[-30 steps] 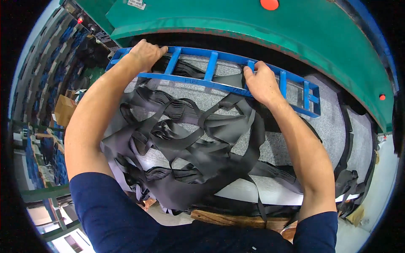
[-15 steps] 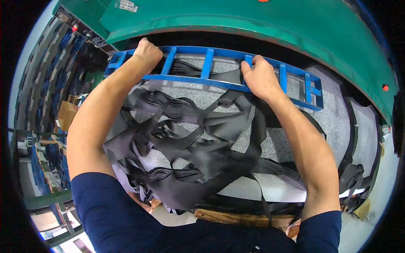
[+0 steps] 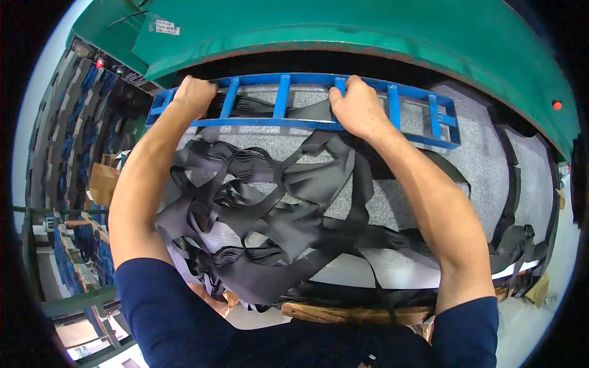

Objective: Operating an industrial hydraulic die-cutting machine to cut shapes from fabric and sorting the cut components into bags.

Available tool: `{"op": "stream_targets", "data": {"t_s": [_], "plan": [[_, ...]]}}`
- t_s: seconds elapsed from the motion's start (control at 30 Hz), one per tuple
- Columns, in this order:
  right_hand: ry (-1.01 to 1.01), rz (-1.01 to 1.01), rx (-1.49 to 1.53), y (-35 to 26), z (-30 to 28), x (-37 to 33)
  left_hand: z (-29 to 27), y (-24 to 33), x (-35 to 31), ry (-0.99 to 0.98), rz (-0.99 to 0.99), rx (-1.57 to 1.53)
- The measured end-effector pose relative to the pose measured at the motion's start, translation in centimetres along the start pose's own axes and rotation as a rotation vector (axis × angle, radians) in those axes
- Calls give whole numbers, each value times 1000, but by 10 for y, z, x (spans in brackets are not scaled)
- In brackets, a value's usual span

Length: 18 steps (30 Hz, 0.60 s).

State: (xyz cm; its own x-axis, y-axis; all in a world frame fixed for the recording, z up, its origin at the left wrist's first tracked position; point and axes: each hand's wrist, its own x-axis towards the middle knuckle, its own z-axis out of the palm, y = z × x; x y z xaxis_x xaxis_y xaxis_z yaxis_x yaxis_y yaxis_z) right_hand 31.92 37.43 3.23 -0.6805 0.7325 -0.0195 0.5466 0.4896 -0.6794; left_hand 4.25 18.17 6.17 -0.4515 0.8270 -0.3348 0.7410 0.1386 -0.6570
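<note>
A long blue metal frame with several crossbars (image 3: pixel 283 97) lies across the far part of the grey felt-like sheet (image 3: pixel 392 205), close under the green machine. My left hand (image 3: pixel 195 98) is closed around the frame near its left end, fingers curled over the far rail. My right hand (image 3: pixel 357 110) grips it right of the middle, thumb and fingers at a crossbar; some fingertips are hidden. Black material shows through the frame's openings. Nearer me, a tangled heap of black cut strips (image 3: pixel 288 227) covers the left and middle of the sheet.
The green machine body (image 3: pixel 294 30) overhangs the far side, with a dark gap beneath it. A red button (image 3: pixel 556 105) sits at its right. Stacked dark sheets (image 3: pixel 73 129) and a cardboard box (image 3: pixel 103 183) stand left. A wooden bar (image 3: pixel 356 313) runs along the near edge.
The whole view has tilted and shifted slightly. Both hands keep their hold on the blue frame, which has moved little, if at all, against the sheet.
</note>
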Motion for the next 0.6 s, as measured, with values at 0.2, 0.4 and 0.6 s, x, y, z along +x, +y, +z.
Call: {"op": "stream_targets", "data": {"t_s": [0.2, 0.4, 0.6], "plan": [[-22, -43, -4, 8, -20, 0, -31, -1, -32, 139, -56, -394], [89, -258, 296, 40, -95, -61, -30, 32, -111, 568, -216, -922], [286, -24, 296, 132, -191, -195, -42, 124, -200, 867, -98, -934]]}}
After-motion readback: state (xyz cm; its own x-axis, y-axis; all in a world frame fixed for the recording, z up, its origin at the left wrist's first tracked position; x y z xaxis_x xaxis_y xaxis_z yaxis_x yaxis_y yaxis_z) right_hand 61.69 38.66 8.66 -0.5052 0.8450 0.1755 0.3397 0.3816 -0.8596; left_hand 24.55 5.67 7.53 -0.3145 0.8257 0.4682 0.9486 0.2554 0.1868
